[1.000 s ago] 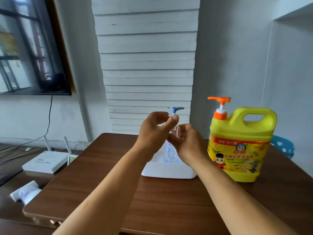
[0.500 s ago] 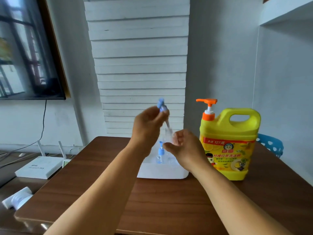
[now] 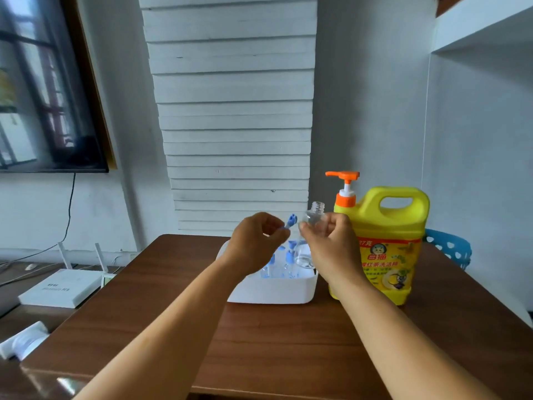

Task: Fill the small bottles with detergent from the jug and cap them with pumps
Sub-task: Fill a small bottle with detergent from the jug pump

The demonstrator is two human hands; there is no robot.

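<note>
My right hand (image 3: 328, 243) grips a small clear bottle (image 3: 313, 216), tilted, its open threaded neck pointing up and right. My left hand (image 3: 256, 241) pinches a blue pump (image 3: 290, 220) just left of that bottle, free of its neck. Both are held above a white tray (image 3: 271, 290) that holds several more small clear bottles with blue pumps (image 3: 291, 249). The yellow detergent jug (image 3: 389, 226) with an orange pump (image 3: 344, 183) stands upright on the table, right of the tray and touching distance from my right hand.
The brown wooden table (image 3: 274, 342) carries tray and jug. A white router (image 3: 62, 287) sits on a lower surface at left, a white tube (image 3: 23, 340) nearer. A blue plastic chair (image 3: 450, 249) stands behind the jug. Dark screen on the left wall.
The blue pump has come out of the small bottle: my left hand drew it up and left. My right hand raised and tilted the now uncapped bottle towards the jug.
</note>
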